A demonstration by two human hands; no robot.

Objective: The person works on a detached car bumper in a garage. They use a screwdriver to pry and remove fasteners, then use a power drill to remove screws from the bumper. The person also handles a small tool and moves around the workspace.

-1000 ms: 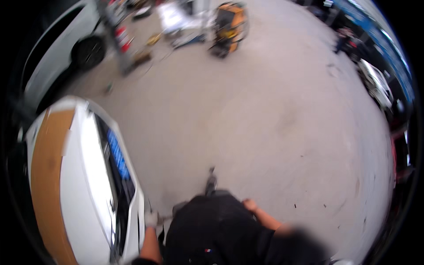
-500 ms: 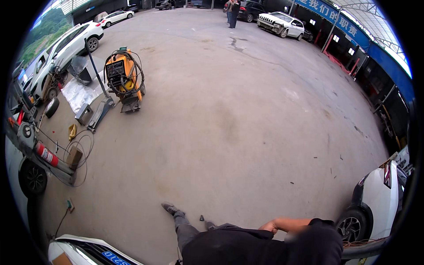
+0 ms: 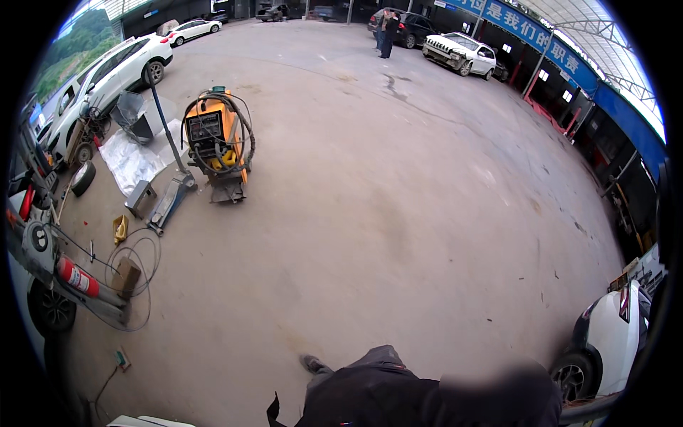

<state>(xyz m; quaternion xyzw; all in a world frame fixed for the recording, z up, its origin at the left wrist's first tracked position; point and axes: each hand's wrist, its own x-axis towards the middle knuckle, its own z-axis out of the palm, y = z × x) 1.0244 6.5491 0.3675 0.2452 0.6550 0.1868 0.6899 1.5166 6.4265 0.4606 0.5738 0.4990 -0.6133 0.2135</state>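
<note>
Neither of my hands shows in the head view. At the lower edge is a body in dark clothing, which looks like my own, with a grey trouser leg and a dark shoe. To the right, a smeared patch blurs the dark cloth, and I cannot make out an arm or hand there. A black strap-like end sticks up to the left of the body. Nothing held is visible.
An orange wheeled machine wound with cables stands ahead left, beside a floor jack. Left of me are a red fire extinguisher, a cardboard-brown box and looped cable. A white car stands close on the right. Two people stand far off.
The view has shifted, so the machine, jack and cars sit lower in it. A bare forearm and hand seen at the waist before no longer show. The legs have changed position.
</note>
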